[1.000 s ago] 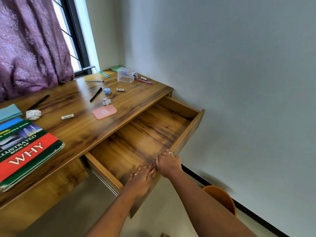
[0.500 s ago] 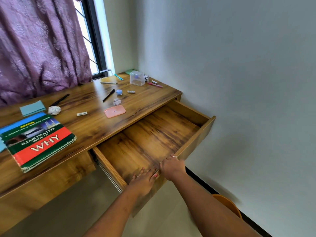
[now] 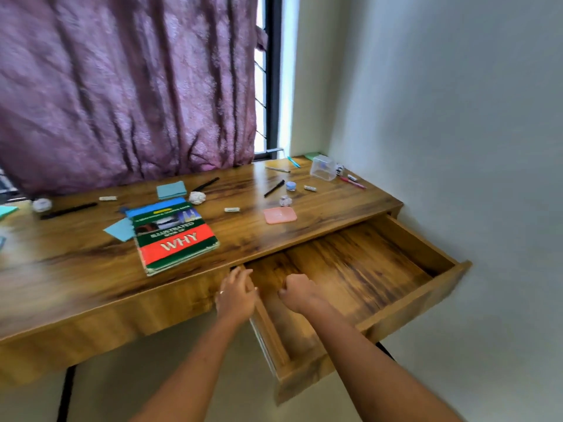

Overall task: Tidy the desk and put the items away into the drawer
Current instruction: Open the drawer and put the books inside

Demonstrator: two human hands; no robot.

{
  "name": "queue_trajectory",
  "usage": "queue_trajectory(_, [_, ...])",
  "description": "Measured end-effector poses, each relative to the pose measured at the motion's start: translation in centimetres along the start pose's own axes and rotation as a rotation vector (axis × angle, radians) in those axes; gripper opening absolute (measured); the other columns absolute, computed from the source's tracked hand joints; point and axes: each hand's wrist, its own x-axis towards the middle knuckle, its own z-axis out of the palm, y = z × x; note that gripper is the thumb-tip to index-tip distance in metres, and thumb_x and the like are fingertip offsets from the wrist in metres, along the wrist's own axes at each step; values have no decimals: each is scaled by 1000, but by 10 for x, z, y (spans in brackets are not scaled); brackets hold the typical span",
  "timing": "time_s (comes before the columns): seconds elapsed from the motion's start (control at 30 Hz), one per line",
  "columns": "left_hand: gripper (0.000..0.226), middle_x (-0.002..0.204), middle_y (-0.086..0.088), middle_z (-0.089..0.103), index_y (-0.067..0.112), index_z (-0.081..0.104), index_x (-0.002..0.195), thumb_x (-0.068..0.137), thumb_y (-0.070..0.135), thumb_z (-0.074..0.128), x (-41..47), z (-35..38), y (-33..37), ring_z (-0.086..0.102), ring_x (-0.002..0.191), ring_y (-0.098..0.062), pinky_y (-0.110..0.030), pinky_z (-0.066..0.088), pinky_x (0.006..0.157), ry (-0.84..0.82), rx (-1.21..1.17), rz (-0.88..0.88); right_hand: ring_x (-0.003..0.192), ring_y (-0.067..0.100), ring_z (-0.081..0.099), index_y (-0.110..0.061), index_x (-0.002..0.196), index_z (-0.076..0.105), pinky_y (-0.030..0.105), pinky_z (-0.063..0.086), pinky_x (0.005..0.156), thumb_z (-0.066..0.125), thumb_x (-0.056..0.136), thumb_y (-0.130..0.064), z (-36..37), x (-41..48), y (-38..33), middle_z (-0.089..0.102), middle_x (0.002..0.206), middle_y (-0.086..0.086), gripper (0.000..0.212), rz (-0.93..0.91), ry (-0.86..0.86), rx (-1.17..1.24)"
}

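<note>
The head view shows the wooden pull-out drawer (image 3: pixel 350 269) drawn fully out from under the right half of the brown wood-grain desk (image 3: pixel 91 269), its floor bare. The nearest thing to tidy looks to be the large hardcover book with a red and green cover (image 3: pixel 175 236), lying flat close to the desk's front edge, its long axis running away from the person. It sits up and to the left of both hands. The left hand (image 3: pixel 236 295), fingers loosely spread and holding nothing, hovers at the drawer's left corner just below the desk edge, nearer the book. The right hand (image 3: pixel 300 292), curled loosely and empty, hangs over the drawer floor.
</note>
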Motion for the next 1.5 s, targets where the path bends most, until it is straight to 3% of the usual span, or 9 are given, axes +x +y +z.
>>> queue_trajectory(0.17, [54, 147, -6, 35, 22, 42, 139, 88, 19, 60, 40, -80, -53, 31, 135, -28, -48, 33, 110, 313, -233, -292, 102, 25, 63, -16, 103, 68, 37, 52, 88, 53, 88, -33, 2, 50, -82, 67, 108, 4, 27, -94, -70, 157])
queue_trajectory(0.33, [51, 132, -11, 49, 20, 45, 134, 85, 23, 57, 92, -141, -108, 46, 121, -31, -45, 43, 97, 440, -455, -453, 105, 23, 62, -15, 106, 67, 34, 49, 90, 55, 89, -29, 11, 110, -150, 67, 111, 6, 25, -96, -130, 239])
queue_trajectory(0.57, [52, 104, -13, 62, 10, 38, 129, 85, 4, 64, 171, -171, -154, 66, 77, -25, -34, 56, 62, 205, -885, -511, 120, 30, 54, -12, 123, 58, 38, 45, 101, 50, 92, -31, 29, 184, -211, 58, 131, 13, 37, -4, -152, 167])
queue_trajectory(0.73, [57, 108, -22, 60, 15, 36, 114, 71, 11, 73, 212, -184, -161, 66, 88, -38, -55, 57, 71, 223, -1010, -639, 122, 28, 53, -13, 130, 50, 37, 43, 103, 58, 91, -35, 48, 206, -219, 56, 132, 10, 45, 33, -114, 83])
queue_trajectory(0.9, [43, 105, -25, 66, -2, 49, 121, 82, 3, 66, 233, -200, -178, 67, 68, -35, -40, 56, 44, 144, -1194, -744, 122, 26, 52, -14, 128, 52, 40, 42, 103, 69, 83, -36, 51, 215, -216, 58, 129, 9, 52, 50, -99, 134])
queue_trajectory(1.17, [32, 88, -23, 65, -1, 52, 112, 82, -1, 64, 242, -208, -176, 63, 64, -35, -40, 54, 39, -31, -1123, -769, 118, 25, 55, -14, 128, 50, 39, 44, 102, 73, 80, -37, 55, 217, -213, 58, 129, 8, 59, 60, -67, 161])
queue_trajectory(1.3, [40, 95, -24, 68, 2, 53, 112, 76, 4, 72, 241, -209, -170, 67, 70, -37, -49, 57, 61, -99, -1121, -761, 115, 23, 57, -13, 126, 52, 35, 47, 97, 72, 81, -37, 58, 213, -211, 60, 127, 6, 55, 53, -66, 253])
queue_trajectory(1.37, [39, 90, -23, 67, 1, 54, 109, 76, 7, 74, 242, -207, -167, 65, 70, -36, -52, 56, 68, -98, -1120, -770, 114, 22, 57, -13, 125, 52, 34, 46, 95, 72, 81, -37, 59, 212, -211, 60, 126, 6, 54, 47, -71, 281])
queue_trajectory(1.5, [51, 97, -25, 63, -4, 51, 121, 75, -3, 73, 246, -197, -168, 62, 73, -39, -49, 51, 60, 57, -1121, -793, 114, 22, 57, -12, 127, 51, 33, 47, 95, 72, 82, -34, 60, 210, -208, 60, 127, 6, 55, 27, -68, 345])
